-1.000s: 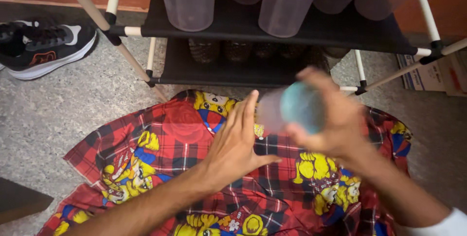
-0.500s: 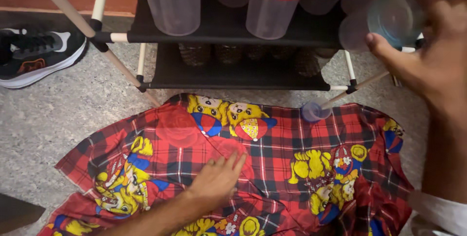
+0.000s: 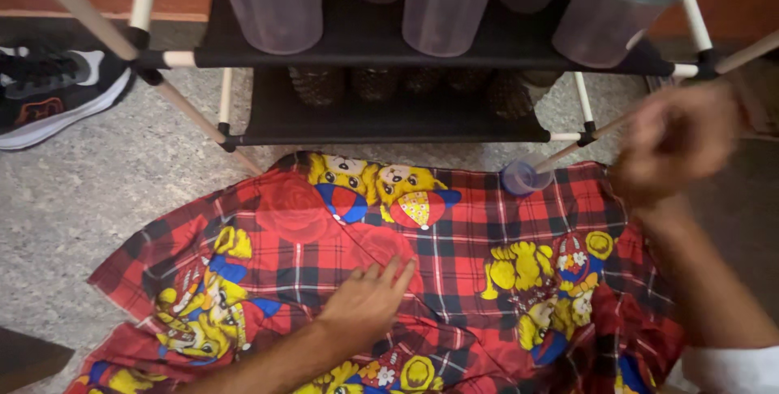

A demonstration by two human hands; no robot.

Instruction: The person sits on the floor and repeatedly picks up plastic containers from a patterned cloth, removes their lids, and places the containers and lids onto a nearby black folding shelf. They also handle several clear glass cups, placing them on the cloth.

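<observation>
My left hand [image 3: 369, 301] lies flat, palm down, on a red plaid cloth [image 3: 487, 232] with yellow cartoon prints, spread on the floor. My right hand [image 3: 677, 138] is blurred in the air at the right, beside the rack's lower right corner, with nothing visible in it. A clear plastic jar with a teal lid [image 3: 608, 12] stands at the right end of the black rack shelf [image 3: 365, 41]. A small blue-rimmed cup [image 3: 523, 176] sits on the cloth's far edge, left of my right hand.
More clear jars stand on the shelf, with a green lid [image 3: 272, 0] and a red lid [image 3: 442, 0]. Dark jars [image 3: 406, 86] fill the lower shelf. A translucent red lid [image 3: 296, 207] lies on the cloth. A black shoe [image 3: 49, 98] sits on the stone floor at left.
My right hand carried the teal-lidded jar up to the shelf's right end, let it go and dropped back down. My left hand slid toward me and settled on the cloth.
</observation>
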